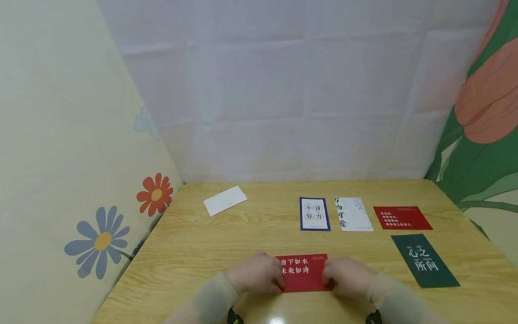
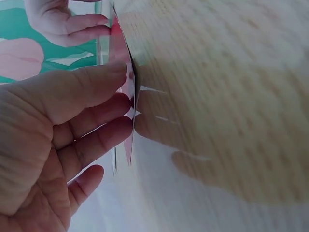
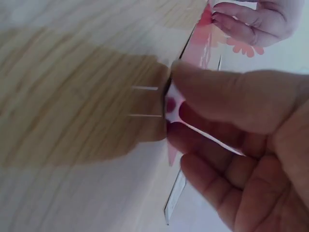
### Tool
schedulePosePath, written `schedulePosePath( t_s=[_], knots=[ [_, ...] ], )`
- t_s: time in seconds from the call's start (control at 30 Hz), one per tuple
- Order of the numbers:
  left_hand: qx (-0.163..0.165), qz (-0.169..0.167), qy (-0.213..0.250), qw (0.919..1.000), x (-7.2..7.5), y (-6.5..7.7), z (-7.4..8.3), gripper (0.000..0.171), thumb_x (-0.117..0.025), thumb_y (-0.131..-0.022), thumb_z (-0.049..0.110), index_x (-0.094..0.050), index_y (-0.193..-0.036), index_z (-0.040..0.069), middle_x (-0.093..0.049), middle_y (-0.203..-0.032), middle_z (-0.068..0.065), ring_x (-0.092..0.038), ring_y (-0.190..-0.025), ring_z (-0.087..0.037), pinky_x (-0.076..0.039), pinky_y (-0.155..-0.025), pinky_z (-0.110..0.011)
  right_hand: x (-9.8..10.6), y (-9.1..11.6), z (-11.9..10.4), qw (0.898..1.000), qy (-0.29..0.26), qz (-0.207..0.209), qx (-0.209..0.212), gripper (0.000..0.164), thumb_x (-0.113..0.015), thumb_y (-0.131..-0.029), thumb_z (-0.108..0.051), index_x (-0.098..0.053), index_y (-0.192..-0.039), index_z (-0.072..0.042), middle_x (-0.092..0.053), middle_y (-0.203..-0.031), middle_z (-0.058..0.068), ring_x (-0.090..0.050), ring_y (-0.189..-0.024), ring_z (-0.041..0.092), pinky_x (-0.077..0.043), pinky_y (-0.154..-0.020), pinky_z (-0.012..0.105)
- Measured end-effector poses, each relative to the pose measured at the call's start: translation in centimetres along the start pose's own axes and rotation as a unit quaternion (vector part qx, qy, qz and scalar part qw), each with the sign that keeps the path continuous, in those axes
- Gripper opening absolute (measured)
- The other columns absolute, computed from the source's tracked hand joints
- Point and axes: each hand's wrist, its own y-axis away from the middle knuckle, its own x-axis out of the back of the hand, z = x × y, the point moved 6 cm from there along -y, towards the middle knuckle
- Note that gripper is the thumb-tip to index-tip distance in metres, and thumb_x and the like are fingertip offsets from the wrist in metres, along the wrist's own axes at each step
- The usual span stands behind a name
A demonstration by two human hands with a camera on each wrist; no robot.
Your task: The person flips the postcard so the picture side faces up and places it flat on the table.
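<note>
A red card (image 1: 303,281) with white Chinese characters lies at the front middle of the wooden table, close to its surface. My left hand (image 1: 260,273) grips its left end, thumb and bent fingers at the edge. At the opposite end my right hand (image 1: 347,276) holds it the same way. In the left wrist view the left thumb (image 2: 96,89) sits at the card's long edge, fingertips just beside it. The right wrist view shows the right thumb (image 3: 217,92) and curled fingers around the other corner, the card seen nearly edge-on.
A blank white card (image 1: 225,200) lies at the back left. Further right are a blue-bordered card (image 1: 314,225), a white card with black characters (image 1: 356,213), another red card (image 1: 402,218) and a dark green card (image 1: 425,261). Walls enclose the table (image 1: 182,252) behind and on both sides.
</note>
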Motion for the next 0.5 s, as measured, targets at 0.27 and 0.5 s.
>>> schedulePosePath(
  t_s=[0.27, 0.5],
  knots=[
    [0.016, 0.007, 0.047, 0.9987, 0.2, 0.1, -1.0, 0.007, -0.074, -0.085, 0.025, -0.077, -0.092, 0.025, -0.061, -0.086, 0.021, -0.053, -0.083, 0.004, -0.043, -0.085, -0.025, -0.8, 0.3, -1.4, 0.997, 0.077, -0.025, 0.016, 0.026, -0.071, -0.086, -0.026, -0.072, -0.112, -0.024, -0.064, -0.119, -0.008, -0.059, -0.109, 0.014, -0.048, -0.093, 0.038],
    [0.100, 0.059, 0.128, 0.9849, 1.6, 0.9, -5.4, 0.013, -0.071, -0.086, 0.023, -0.076, -0.097, 0.019, -0.064, -0.096, 0.012, -0.058, -0.092, -0.007, -0.048, -0.083, -0.032, -0.9, 0.4, -1.6, 0.996, 0.091, -0.019, 0.012, 0.026, -0.071, -0.086, -0.026, -0.072, -0.112, -0.024, -0.064, -0.119, -0.007, -0.059, -0.108, 0.014, -0.048, -0.092, 0.037]
  ],
)
